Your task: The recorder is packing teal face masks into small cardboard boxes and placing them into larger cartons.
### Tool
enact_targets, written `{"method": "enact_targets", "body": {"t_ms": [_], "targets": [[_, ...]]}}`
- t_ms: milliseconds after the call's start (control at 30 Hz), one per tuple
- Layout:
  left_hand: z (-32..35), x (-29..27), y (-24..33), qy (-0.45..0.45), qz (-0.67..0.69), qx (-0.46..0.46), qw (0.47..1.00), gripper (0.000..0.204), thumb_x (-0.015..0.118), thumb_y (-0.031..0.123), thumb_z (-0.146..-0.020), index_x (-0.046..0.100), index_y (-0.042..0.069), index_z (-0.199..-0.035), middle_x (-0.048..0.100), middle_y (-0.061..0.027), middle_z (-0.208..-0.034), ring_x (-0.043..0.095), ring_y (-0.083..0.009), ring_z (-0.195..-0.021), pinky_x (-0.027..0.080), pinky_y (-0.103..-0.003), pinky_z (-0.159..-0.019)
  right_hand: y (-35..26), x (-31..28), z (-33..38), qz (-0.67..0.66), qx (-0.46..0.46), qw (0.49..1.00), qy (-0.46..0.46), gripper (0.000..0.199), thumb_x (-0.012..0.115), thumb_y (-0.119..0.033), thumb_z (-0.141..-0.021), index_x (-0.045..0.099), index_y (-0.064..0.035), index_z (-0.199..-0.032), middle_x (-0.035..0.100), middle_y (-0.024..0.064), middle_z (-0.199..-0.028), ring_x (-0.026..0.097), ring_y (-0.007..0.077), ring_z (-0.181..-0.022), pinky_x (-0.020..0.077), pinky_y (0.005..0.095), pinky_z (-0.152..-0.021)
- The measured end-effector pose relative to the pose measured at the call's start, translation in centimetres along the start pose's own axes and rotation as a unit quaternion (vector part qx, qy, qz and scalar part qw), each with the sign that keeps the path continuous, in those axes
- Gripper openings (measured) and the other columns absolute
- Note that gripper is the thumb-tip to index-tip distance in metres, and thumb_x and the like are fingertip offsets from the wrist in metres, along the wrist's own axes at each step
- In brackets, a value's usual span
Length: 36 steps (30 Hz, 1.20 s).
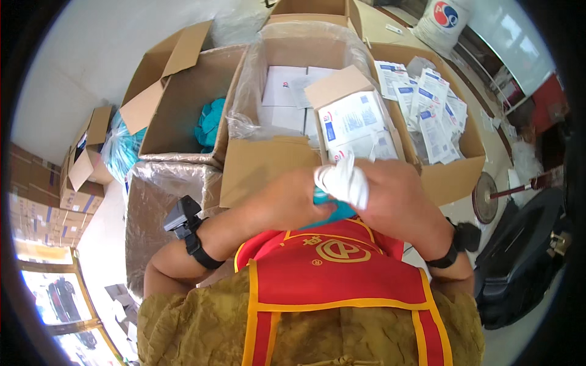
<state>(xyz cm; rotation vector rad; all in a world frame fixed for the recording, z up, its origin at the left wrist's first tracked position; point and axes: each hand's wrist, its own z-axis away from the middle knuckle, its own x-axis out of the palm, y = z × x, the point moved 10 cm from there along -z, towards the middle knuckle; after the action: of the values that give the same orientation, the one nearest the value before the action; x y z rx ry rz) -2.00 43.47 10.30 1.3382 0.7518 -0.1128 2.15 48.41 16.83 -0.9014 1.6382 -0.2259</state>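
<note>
Close in front of my chest both hands are together on a teal bundle. My left hand (294,196) is closed around the teal bundle (334,215), which looks like folded fabric or film. My right hand (390,190) is closed beside it, gripping a white, twisted piece of soft material (343,183) that rises between the two hands. Whether the white piece is joined to the teal bundle cannot be seen. Just beyond my hands an open carton (395,137) holds flat white-and-blue packets (357,119).
A large plastic-lined carton (244,97) holds white boxes. To its left, a carton (183,116) contains teal bundles (210,125); to its right, another carton (455,183) contains loose packets (427,100). A black seat (519,256) and stacked cartons (39,201) stand at the sides.
</note>
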Motion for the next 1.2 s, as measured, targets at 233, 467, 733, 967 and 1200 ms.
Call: {"method": "enact_targets", "body": {"t_ms": [233, 467, 733, 967, 1200], "targets": [[6.8, 1.0, 7.0, -0.110, -0.203, 0.191, 0.954, 0.014, 0.060, 0.016, -0.074, 0.053, 0.006, -0.080, 0.057, -0.0101, -0.072, 0.060, -0.0292, -0.064, 0.048, -0.041, -0.055, -6.6, 2.4, 3.9, 0.126, -0.152, 0.938, -0.286, 0.017, 0.060, -0.016, -0.075, 0.057, 0.0004, -0.077, 0.051, 0.0102, -0.071, 0.058, 0.0236, -0.052, 0.0464, 0.0373, -0.040], [10.0, -0.7, 9.9, -0.135, -0.222, 0.259, 0.930, 0.015, 0.058, 0.016, -0.071, 0.048, 0.006, -0.074, 0.047, -0.0060, -0.065, 0.054, -0.0222, -0.058, 0.045, -0.032, -0.046, -6.8, 2.6, 5.8, -0.009, -0.128, 0.924, -0.360, 0.025, 0.067, -0.020, -0.070, 0.061, -0.0091, -0.091, 0.049, 0.0029, -0.072, 0.051, 0.0186, -0.049, 0.0406, 0.0316, -0.041], [14.9, -13.9, -3.3, 0.208, -0.150, -0.099, 0.961, 0.030, 0.074, 0.011, -0.055, 0.057, 0.006, -0.079, 0.055, -0.0137, -0.074, 0.059, -0.0337, -0.069, 0.047, -0.039, -0.059, 3.2, -3.4, 5.8, -0.190, 0.301, 0.923, -0.145, 0.019, 0.063, -0.018, -0.084, 0.064, -0.0033, -0.095, 0.065, 0.0082, -0.076, 0.062, 0.0196, -0.065, 0.0481, 0.0285, -0.062], [13.5, -25.3, -14.1, 0.509, -0.391, -0.147, 0.753, 0.050, 0.080, 0.020, -0.064, 0.051, 0.003, -0.102, 0.057, -0.0161, -0.098, 0.054, -0.0372, -0.093, 0.045, -0.043, -0.077, 5.1, 2.9, 2.5, -0.237, 0.205, 0.940, -0.133, 0.015, 0.065, -0.016, -0.083, 0.062, -0.0027, -0.089, 0.062, 0.0061, -0.072, 0.057, 0.0124, -0.060, 0.0443, 0.0266, -0.055], [9.9, -17.4, -17.6, 0.415, -0.315, -0.070, 0.851, 0.057, 0.073, 0.012, -0.069, 0.048, 0.006, -0.120, 0.050, -0.0165, -0.123, 0.047, -0.0362, -0.114, 0.040, -0.046, -0.093, 10.0, 6.5, 5.4, -0.448, 0.335, 0.828, -0.025, 0.017, 0.061, -0.018, -0.087, 0.061, -0.0026, -0.093, 0.059, 0.0006, -0.071, 0.053, 0.0069, -0.058, 0.0421, 0.0209, -0.053]]}}
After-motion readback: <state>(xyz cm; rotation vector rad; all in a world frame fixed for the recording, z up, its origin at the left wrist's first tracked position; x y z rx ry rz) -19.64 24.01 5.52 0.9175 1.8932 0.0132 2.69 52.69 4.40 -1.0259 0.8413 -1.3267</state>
